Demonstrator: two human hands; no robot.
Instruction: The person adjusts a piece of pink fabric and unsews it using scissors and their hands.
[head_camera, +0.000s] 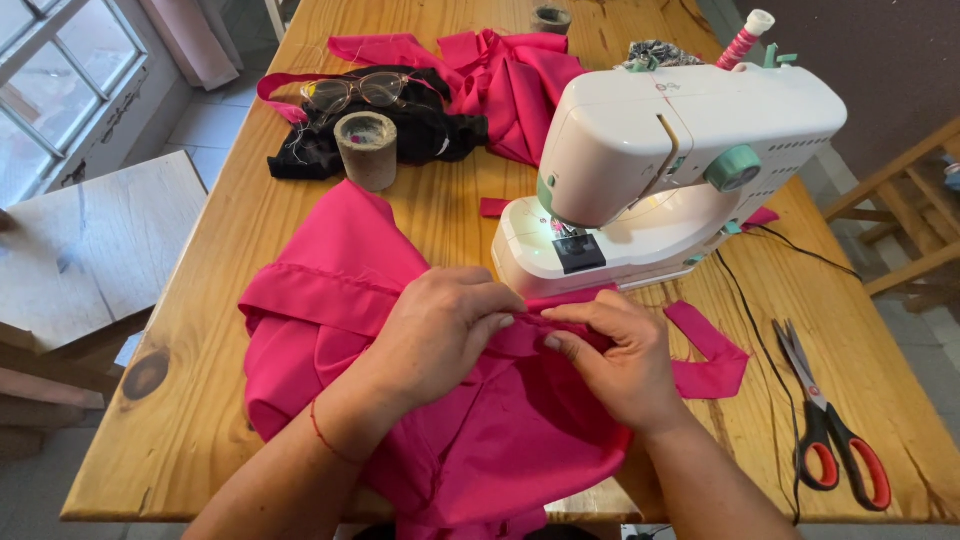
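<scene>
We see bright pink cloth (330, 300), a white sewing machine (660, 170) with mint-green knobs, red-handled scissors (835, 440), black fabric (420, 130), and a honey-brown wooden table (200, 380).

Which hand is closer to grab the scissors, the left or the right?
Probably the right hand. The scissors lie on the wooden table on its side, with no fabric in between. The left hand sits farther away, across the pink fabric. Both hands are pinching that fabric now.

Red-handled scissors (835, 440), glasses (356, 92) on black cloth (420, 135), cardboard spool (366, 150).
</scene>
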